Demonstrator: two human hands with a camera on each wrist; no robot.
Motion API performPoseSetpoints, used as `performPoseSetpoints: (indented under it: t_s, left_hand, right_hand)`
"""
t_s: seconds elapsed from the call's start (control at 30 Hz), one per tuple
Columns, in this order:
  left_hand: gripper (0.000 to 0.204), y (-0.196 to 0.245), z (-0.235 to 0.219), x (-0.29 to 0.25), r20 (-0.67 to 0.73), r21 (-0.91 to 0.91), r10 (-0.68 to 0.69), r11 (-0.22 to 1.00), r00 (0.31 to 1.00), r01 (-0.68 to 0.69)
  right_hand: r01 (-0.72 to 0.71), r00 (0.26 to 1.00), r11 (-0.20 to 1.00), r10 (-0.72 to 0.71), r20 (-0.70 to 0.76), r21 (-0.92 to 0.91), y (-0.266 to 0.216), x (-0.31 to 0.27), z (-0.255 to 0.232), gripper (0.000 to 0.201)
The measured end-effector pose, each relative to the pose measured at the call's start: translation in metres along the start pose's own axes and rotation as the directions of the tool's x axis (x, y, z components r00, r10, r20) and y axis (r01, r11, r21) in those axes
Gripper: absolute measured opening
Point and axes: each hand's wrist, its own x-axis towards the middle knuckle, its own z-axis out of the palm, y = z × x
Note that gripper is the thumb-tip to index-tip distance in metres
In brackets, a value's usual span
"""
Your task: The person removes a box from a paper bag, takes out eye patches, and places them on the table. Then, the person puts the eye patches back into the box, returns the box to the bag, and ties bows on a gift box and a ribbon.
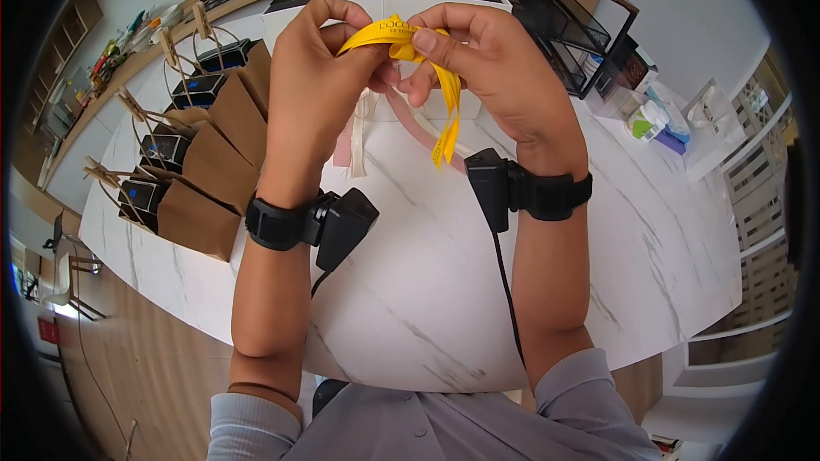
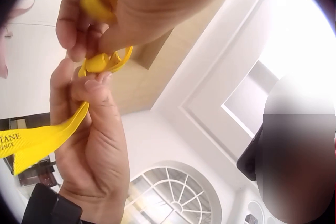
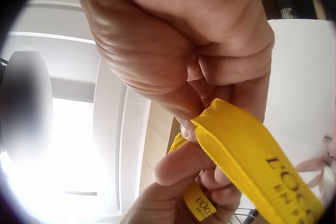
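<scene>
A yellow printed ribbon [image 1: 446, 111] is raised above the table, with loops between my hands and a tail hanging down. My left hand [image 1: 312, 94] pinches its left side between thumb and fingers. Opposite it, my right hand [image 1: 512, 68] grips the ribbon near its gathered middle, thumb uppermost. The left wrist view shows a curled yellow loop [image 2: 97, 62] at the fingertips of both hands. In the right wrist view a wide folded band of the ribbon [image 3: 247, 153] comes out from under the right fingers. Pink ribbon [image 1: 414, 124] and cream ribbon [image 1: 359, 141] lie below the hands.
Several brown paper bags [image 1: 201, 213] with dark boxes inside stand in a row at the left. Behind the hands is a white box [image 1: 282, 21]. A black metal rack [image 1: 564, 21] stands at the back right, near plastic packets [image 1: 653, 119] on the marble-patterned table [image 1: 410, 290].
</scene>
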Motion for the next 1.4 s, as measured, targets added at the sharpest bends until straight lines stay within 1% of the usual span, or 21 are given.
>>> performPoseSetpoints:
  t_s: [0.07,0.13,0.17,0.2,0.4,0.47,0.53,0.6,0.73,0.8,0.87,1.0,1.07,1.1,1.13,1.2,1.23,1.27,1.3,1.33,1.4]
  left_hand:
    - [0.011,-0.001,0.001,0.001,-0.006,-0.058,0.104,0.993,0.995,-0.105]
    - [0.015,-0.002,0.001,0.000,0.014,-0.107,0.101,0.989,0.995,-0.099]
    - [0.018,-0.001,0.000,0.000,0.032,-0.155,0.098,0.984,0.995,-0.092]
    - [0.018,-0.001,0.000,0.000,0.031,-0.154,0.099,0.984,0.995,-0.093]
    - [0.024,0.000,0.003,-0.001,0.108,-0.024,0.198,0.980,0.974,-0.196]
    - [0.021,-0.007,0.003,0.001,0.029,0.000,0.319,0.948,0.947,-0.320]
    - [0.020,-0.005,0.000,0.001,0.013,0.005,0.307,0.952,0.952,-0.307]
    - [0.019,-0.003,0.000,0.000,-0.003,0.011,0.294,0.956,0.956,-0.294]
    - [0.019,0.005,0.000,-0.003,-0.008,-0.023,0.356,0.934,0.935,-0.356]
    - [0.019,0.007,0.000,-0.003,-0.002,-0.028,0.370,0.929,0.929,-0.370]
    - [0.019,0.008,0.000,-0.004,-0.001,-0.044,0.417,0.908,0.909,-0.416]
    - [0.020,0.016,-0.002,-0.009,-0.014,-0.061,0.416,0.907,0.909,-0.416]
    - [0.023,0.023,-0.005,-0.014,0.020,-0.002,0.342,0.940,0.940,-0.342]
    - [0.023,0.027,-0.007,-0.015,0.021,-0.002,0.342,0.940,0.939,-0.342]
    - [0.024,0.030,-0.009,-0.016,0.028,-0.002,0.344,0.939,0.938,-0.345]
    - [0.025,0.030,-0.013,-0.017,0.036,0.000,0.346,0.938,0.937,-0.346]
    - [0.025,0.027,-0.017,-0.016,0.015,-0.052,0.367,0.929,0.930,-0.365]
    - [0.025,0.025,-0.021,-0.016,-0.006,-0.103,0.385,0.918,0.923,-0.384]
    - [0.024,0.026,-0.025,-0.016,-0.007,-0.041,0.419,0.907,0.908,-0.419]
    - [0.024,0.026,-0.026,-0.017,-0.007,-0.039,0.418,0.907,0.908,-0.418]
    - [0.024,0.027,-0.027,-0.017,0.001,-0.065,0.430,0.901,0.903,-0.429]
  right_hand:
    - [-0.006,1.000,1.000,0.005,-0.016,-0.011,-0.003,-0.001,0.001,0.031]
    - [-0.010,1.000,1.000,0.009,-0.027,-0.022,-0.005,-0.002,0.002,0.032]
    - [-0.013,0.998,0.999,0.015,-0.053,0.040,-0.006,-0.002,0.002,0.033]
    - [-0.014,0.997,0.995,0.023,-0.080,0.102,-0.006,-0.001,0.003,0.033]
    - [0.029,0.993,0.984,-0.009,-0.117,0.174,-0.008,-0.002,0.002,0.033]
    - [0.038,0.993,0.984,-0.018,-0.113,0.176,-0.008,-0.002,0.006,0.032]
    - [0.044,0.994,0.983,-0.025,-0.109,0.178,-0.007,-0.001,0.009,0.031]
    - [0.131,0.988,0.950,-0.101,-0.120,0.283,-0.005,0.000,0.010,0.028]
    - [0.154,0.984,0.955,-0.125,-0.126,0.255,-0.008,-0.001,0.010,0.027]
    - [0.215,0.969,0.928,-0.164,-0.182,0.306,-0.014,-0.002,0.013,0.020]
    - [0.230,0.968,0.917,-0.181,-0.173,0.326,-0.018,-0.004,0.013,0.020]
    - [0.256,0.965,0.892,-0.215,-0.149,0.373,-0.020,-0.006,0.011,0.020]
    - [0.278,0.960,0.881,-0.241,-0.142,0.383,-0.019,-0.005,0.011,0.018]
    - [0.298,0.954,0.870,-0.267,-0.134,0.393,-0.019,-0.005,0.011,0.016]
    - [0.299,0.954,0.870,-0.267,-0.135,0.393,-0.026,-0.008,0.013,0.016]
    - [0.121,0.992,0.920,-0.103,-0.066,0.373,-0.046,-0.017,0.016,0.036]
    - [0.120,0.992,0.919,-0.103,-0.066,0.375,-0.043,-0.015,0.012,0.036]
    - [0.114,0.988,0.836,-0.151,0.027,0.537,-0.038,-0.013,0.005,0.037]
    - [0.085,0.971,0.728,-0.215,0.109,0.680,-0.035,-0.011,0.001,0.038]
    - [0.085,0.970,0.727,-0.215,0.109,0.681,-0.037,-0.011,0.002,0.038]
    - [0.108,0.984,0.814,-0.170,0.058,0.571,-0.044,-0.014,0.005,0.034]
